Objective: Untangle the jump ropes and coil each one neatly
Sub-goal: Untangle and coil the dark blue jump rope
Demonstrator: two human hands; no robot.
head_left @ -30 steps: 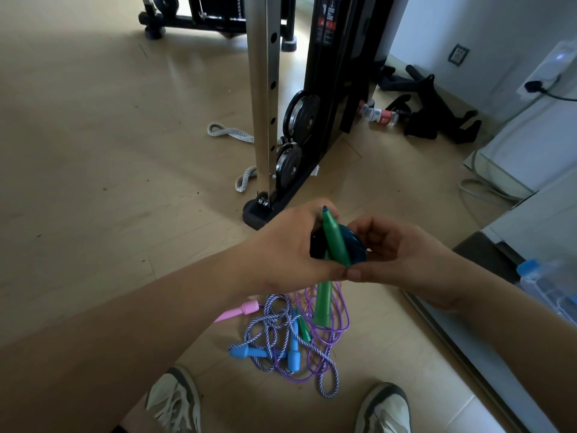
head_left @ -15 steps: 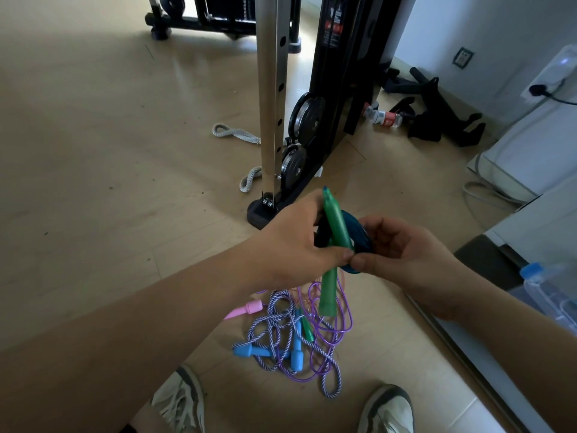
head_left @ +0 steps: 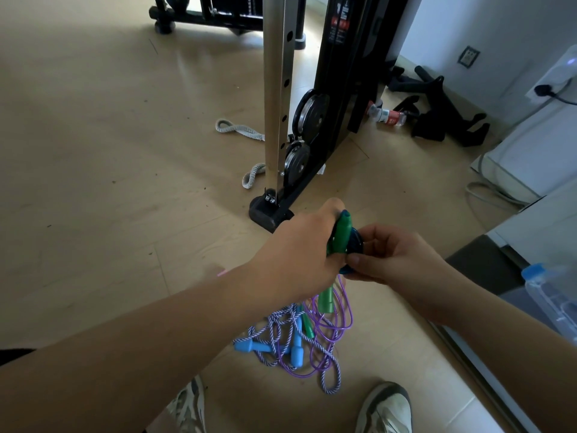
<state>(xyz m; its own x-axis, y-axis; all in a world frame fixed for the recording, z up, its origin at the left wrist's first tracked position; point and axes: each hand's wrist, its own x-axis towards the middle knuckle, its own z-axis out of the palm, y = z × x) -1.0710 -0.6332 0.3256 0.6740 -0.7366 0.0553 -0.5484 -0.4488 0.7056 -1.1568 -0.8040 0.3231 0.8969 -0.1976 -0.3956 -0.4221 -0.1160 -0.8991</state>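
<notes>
My left hand [head_left: 299, 248] grips a green jump-rope handle [head_left: 341, 234] that points up. A second green handle [head_left: 326, 299] hangs below the hands. My right hand [head_left: 396, 257] pinches a dark blue coil of rope [head_left: 354, 243] against the green handle. On the floor between my shoes lies a tangle: a thin purple rope [head_left: 338, 320], a blue-and-white braided rope [head_left: 329, 375], two light blue handles [head_left: 249, 346] and a small green handle [head_left: 307, 326]. A pink handle tip [head_left: 222, 272] peeks out above my left forearm.
A black gym machine [head_left: 340, 89] with a steel post [head_left: 278, 98] and weight plates [head_left: 307, 112] stands just beyond my hands. Grey strap loops [head_left: 232, 128], a bottle [head_left: 387, 115] and black attachments [head_left: 443, 114] lie on the wooden floor. A clear plastic bottle [head_left: 552, 295] stands at the right.
The hands have pressed closer together around the green handle and blue coil. My left forearm now covers most of the pink handle on the floor.
</notes>
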